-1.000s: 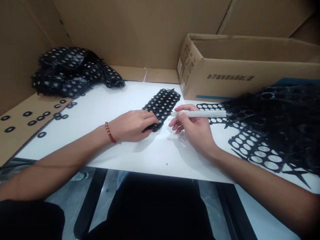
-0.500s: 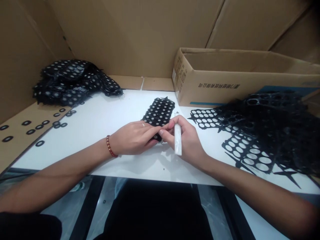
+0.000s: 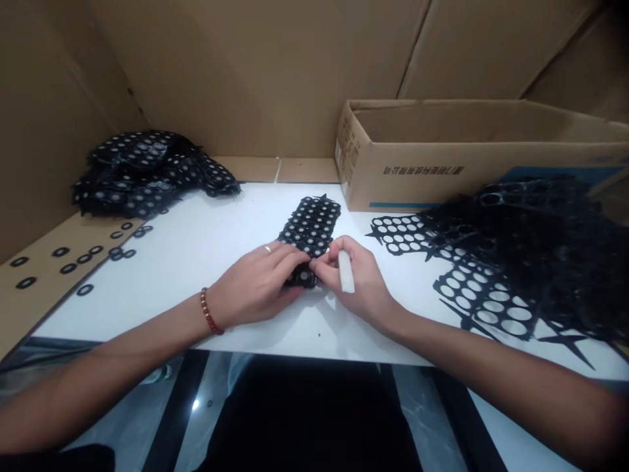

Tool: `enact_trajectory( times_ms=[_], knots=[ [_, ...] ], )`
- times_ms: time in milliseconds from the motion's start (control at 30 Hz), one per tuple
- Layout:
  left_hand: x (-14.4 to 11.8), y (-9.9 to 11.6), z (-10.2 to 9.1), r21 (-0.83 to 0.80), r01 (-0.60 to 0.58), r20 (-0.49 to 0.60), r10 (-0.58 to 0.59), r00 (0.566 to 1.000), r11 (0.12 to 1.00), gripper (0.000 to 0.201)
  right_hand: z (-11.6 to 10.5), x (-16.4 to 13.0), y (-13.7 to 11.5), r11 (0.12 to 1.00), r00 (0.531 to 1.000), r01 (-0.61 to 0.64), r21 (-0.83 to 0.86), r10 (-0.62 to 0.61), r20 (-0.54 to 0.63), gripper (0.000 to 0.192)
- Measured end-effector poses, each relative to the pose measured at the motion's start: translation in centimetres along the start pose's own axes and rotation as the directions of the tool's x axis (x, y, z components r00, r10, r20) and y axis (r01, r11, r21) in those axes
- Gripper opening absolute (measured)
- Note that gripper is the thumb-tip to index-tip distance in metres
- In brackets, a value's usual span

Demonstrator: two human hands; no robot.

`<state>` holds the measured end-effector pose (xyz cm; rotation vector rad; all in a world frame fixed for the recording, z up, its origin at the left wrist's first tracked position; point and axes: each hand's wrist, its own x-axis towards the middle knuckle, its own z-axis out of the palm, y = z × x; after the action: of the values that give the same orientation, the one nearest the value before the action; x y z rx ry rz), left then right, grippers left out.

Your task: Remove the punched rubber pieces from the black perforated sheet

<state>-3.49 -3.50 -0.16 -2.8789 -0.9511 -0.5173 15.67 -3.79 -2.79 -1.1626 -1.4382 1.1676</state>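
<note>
a: head view, start with the hands. where are they?

b: both meet at the near end of a black perforated sheet [image 3: 310,229] that lies flat on the white tabletop [image 3: 206,229], its long side running away from the person. the left hand [image 3: 255,282] lies palm down with fingers curled, fingertips pressing the sheet's near edge. it wears a ring and a bracelet of red beads [image 3: 210,313] at the wrist.

a: and the right hand?

b: the right hand [image 3: 356,278] is closed around a white stick [image 3: 346,271], which stands nearly upright in the grip, and its thumb and forefinger pinch at the same near edge of the sheet, touching the left fingertips.

a: what lies around them?

b: to the right, a loose heap of emptied black sheets [image 3: 531,242] with large round holes, spread over the tabletop. behind it, an open cardboard box [image 3: 442,167] with printed characters on its side, just beside the far end of the sheet. at far left, a pile of black sheets [image 3: 142,174] with pale dots, against a cardboard wall [image 3: 275,72]. near that pile, small black rings [image 3: 78,252] lie scattered over a cardboard flap and the tabletop's left edge.

a: anything nearer?

b: below the tabletop edge, only dark frame bars and a glossy floor.
</note>
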Motion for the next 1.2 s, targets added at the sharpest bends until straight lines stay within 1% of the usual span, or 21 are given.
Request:
enact_trajectory(
  times_ms=[67, 100, 133, 167, 200, 233, 267, 300, 367, 400, 467, 533, 600, 667, 800, 900, 933, 1000, 1067, 1133, 1200],
  knots=[
    [-0.7, 1.3, -0.9, -0.005, 0.161, 0.023, -0.161, 0.987, 0.987, 0.026, 0.0, 0.0, -0.7, 0.995, 0.996, -0.084, 0.053, 0.086, -0.038, 0.031],
    [-1.1, 1.9, -1.2, -0.073, 0.253, 0.080, -0.247, 0.966, 0.965, 0.030, 0.0, -0.1, -0.9, 0.988, 0.991, -0.126, 0.086, 0.130, -0.044, 0.031],
    [-1.5, 2.5, -1.4, -0.175, 0.356, 0.195, -0.322, 0.927, 0.918, 0.036, 0.0, -0.1, -1.2, 0.980, 0.986, -0.157, 0.120, 0.163, -0.046, 0.032],
    [-1.9, 3.1, -1.4, -0.288, 0.471, 0.321, -0.379, 0.868, 0.834, 0.042, 0.0, -0.2, -1.3, 0.974, 0.982, -0.172, 0.148, 0.180, -0.047, 0.032],
    [-2.2, 3.5, -1.4, -0.398, 0.580, 0.428, -0.416, 0.803, 0.711, 0.044, 0.1, -0.2, -1.4, 0.971, 0.982, -0.172, 0.165, 0.182, -0.050, 0.033],
    [-2.4, 3.7, -1.2, -0.498, 0.669, 0.498, -0.450, 0.741, 0.551, 0.044, 0.1, -0.3, -1.5, 0.971, 0.983, -0.164, 0.172, 0.175, -0.054, 0.034],
    [-2.4, 3.8, -0.9, -0.593, 0.722, 0.544, -0.483, 0.686, 0.357, 0.042, 0.2, -0.4, -1.5, 0.973, 0.984, -0.154, 0.172, 0.166, -0.058, 0.034],
    [-2.3, 3.8, -0.6, -0.666, 0.722, 0.567, -0.501, 0.654, 0.189, 0.040, 0.3, -0.5, -1.4, 0.975, 0.986, -0.145, 0.170, 0.157, -0.061, 0.034],
    [-1.8, 3.6, 0.1, -0.757, 0.651, 0.556, -0.578, 0.597, -0.056, 0.037, 0.4, -0.7, -1.3, 0.977, 0.989, -0.131, 0.166, 0.141, -0.050, 0.034],
    [-1.4, 3.4, 0.3, -0.792, 0.592, 0.550, -0.596, 0.585, -0.150, 0.035, 0.5, -0.8, -1.1, 0.979, 0.991, -0.121, 0.166, 0.129, -0.037, 0.035],
    [-0.6, 3.1, 0.7, -0.838, 0.480, 0.521, -0.637, 0.568, -0.258, 0.028, 0.6, -0.9, -0.7, 0.985, 0.997, -0.079, 0.156, 0.081, -0.006, 0.035],
    [0.1, 2.9, 0.9, -0.870, 0.412, 0.476, -0.684, 0.553, -0.272, 0.023, 0.6, -1.1, -0.3, 0.992, 1.000, -0.010, 0.127, 0.009, 0.013, 0.033],
    [0.4, 2.7, 1.1, -0.886, 0.397, 0.438, -0.715, 0.545, -0.240, 0.021, 0.5, -1.3, 0.2, 0.995, 0.998, 0.055, 0.080, -0.056, 0.015, 0.030],
    [0.3, 2.6, 1.2, -0.892, 0.411, 0.410, -0.720, 0.559, -0.188, 0.022, 0.5, -1.5, 0.5, 0.996, 0.996, 0.087, 0.019, -0.087, 0.019, 0.028],
    [-0.6, 2.3, 1.5, -0.864, 0.504, 0.324, -0.740, 0.590, 0.023, 0.024, 0.3, -1.5, 0.6, 0.992, 0.994, 0.099, -0.075, -0.094, 0.058, 0.025],
    [-1.3, 2.2, 1.6, -0.822, 0.555, 0.296, -0.737, 0.608, 0.127, 0.022, -0.5, -1.1, 0.1, 0.995, 0.983, 0.102, -0.012, -0.099, 0.158, 0.027],
    [-1.5, 2.2, 1.7, -0.815, 0.560, 0.291, -0.732, 0.616, 0.147, 0.021, -1.0, -0.9, -0.2, 0.995, 0.973, 0.091, 0.030, -0.095, 0.211, 0.031],
    [-1.8, 2.1, 1.7, -0.809, 0.559, 0.282, -0.714, 0.641, 0.183, 0.020, -1.9, -0.5, -0.9, 0.994, 0.955, 0.054, 0.090, -0.078, 0.286, 0.047],
    [-2.0, 2.1, 1.8, -0.810, 0.547, 0.278, -0.681, 0.677, 0.212, 0.018, -2.8, -0.2, -1.6, 0.995, 0.950, 0.056, 0.081, -0.079, 0.302, 0.058],
    [-2.1, 2.1, 1.7, -0.814, 0.538, 0.291, -0.647, 0.704, 0.219, 0.018, -3.2, -0.1, -2.0, 0.996, 0.952, 0.061, 0.072, -0.080, 0.296, 0.061],
    [-2.2, 2.1, 1.5, -0.807, 0.552, 0.313, -0.641, 0.701, 0.209, 0.019, -3.0, -0.2, -2.2, 0.995, 0.948, 0.043, 0.085, -0.067, 0.312, 0.058]
  ],
)
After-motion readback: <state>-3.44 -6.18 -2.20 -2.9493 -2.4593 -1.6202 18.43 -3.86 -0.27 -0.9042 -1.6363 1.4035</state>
